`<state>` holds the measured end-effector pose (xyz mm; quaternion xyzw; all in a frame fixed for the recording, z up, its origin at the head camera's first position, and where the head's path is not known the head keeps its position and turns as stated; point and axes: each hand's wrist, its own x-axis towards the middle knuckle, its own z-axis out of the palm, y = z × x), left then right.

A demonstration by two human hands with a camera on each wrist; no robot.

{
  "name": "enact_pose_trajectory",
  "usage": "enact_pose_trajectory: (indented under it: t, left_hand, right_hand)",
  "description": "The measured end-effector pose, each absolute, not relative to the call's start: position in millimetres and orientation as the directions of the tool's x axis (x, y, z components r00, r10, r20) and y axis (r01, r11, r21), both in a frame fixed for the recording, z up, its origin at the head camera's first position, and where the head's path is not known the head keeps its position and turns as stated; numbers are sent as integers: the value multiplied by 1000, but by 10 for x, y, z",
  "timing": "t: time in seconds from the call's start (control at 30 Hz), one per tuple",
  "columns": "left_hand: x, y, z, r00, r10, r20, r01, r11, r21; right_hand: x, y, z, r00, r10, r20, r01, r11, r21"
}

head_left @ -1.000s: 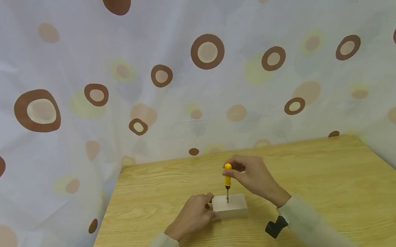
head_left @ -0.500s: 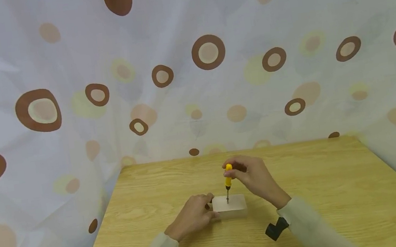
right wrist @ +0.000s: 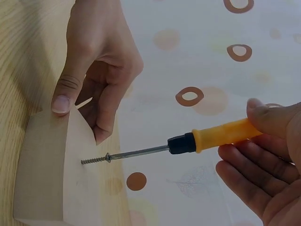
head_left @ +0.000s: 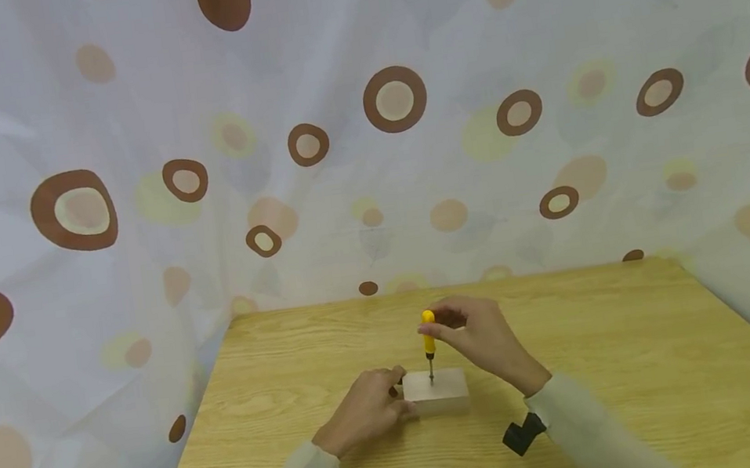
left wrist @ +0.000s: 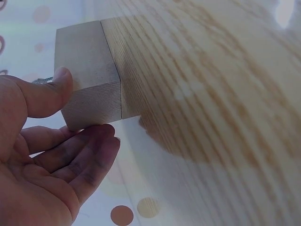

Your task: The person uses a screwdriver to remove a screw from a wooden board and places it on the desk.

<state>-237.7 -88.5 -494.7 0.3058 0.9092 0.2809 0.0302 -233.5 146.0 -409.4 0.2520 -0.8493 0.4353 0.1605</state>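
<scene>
A pale wooden block (head_left: 447, 392) lies on the table, and a screw (right wrist: 95, 160) stands partly sunk in its top face. My left hand (head_left: 366, 411) grips the block's left end, thumb on the near side and fingers around the far side. In my right hand (head_left: 484, 338) is a screwdriver (right wrist: 221, 136) with a yellow handle and black collar, pinched by the handle between thumb and fingers. Its tip meets the screw head in the right wrist view. The shaft stands nearly upright over the block. In the left wrist view the thumb partly covers the block (left wrist: 87, 61).
The wood-grain table (head_left: 612, 361) stretches out around the block. A patterned cloth (head_left: 462, 135) with brown rings hangs behind it and along both sides. Black camera mounts (head_left: 524, 433) sit at both wrists.
The screwdriver handle's top has tipped slightly left, so the tool stands straighter. My right fingers have shifted a little with it. The left hand and block hold still.
</scene>
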Motion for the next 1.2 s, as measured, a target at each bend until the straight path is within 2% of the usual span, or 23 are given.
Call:
enact_pose_trajectory:
  t: [0.07,0.2,0.33,0.6,0.83,0.9,1.07,1.2]
  left_hand:
    - [-2372,-884,-4953,-812,572,113,535,655,534]
    - [-2363,-882,-4950,-813,572,110,535,660,528]
    - [-2365,-877,-4929,-811,574,113,543,667,510]
    - [-2365,-866,-4917,-809,577,107,546,673,500]
    - [-2374,-876,-4922,-812,575,102,542,676,499]
    - [-2378,-880,-4925,-810,577,102,544,676,497]
    - [-2380,-884,-4927,-811,577,95,540,676,502]
    - [-2378,-884,-4923,-814,573,92,534,676,507]
  right_hand:
    - [-2329,1463,-4090,-815,-278,508,-573,521,-633]
    - [-2338,1487,-4059,-788,-348,509,-613,518,-596]
    - [-2348,1493,-4038,-786,-386,483,-618,488,-617]
    - [-2338,1505,-4073,-784,-351,511,-620,450,-642]
    - [-2384,1552,-4031,-684,-510,521,-718,345,-605]
    - [-2382,1554,-4045,-695,-501,517,-711,366,-601]
    - [-2340,1528,-4099,-778,-366,510,-628,444,-640]
    - [-2322,1509,-4068,-788,-301,538,-612,480,-628]
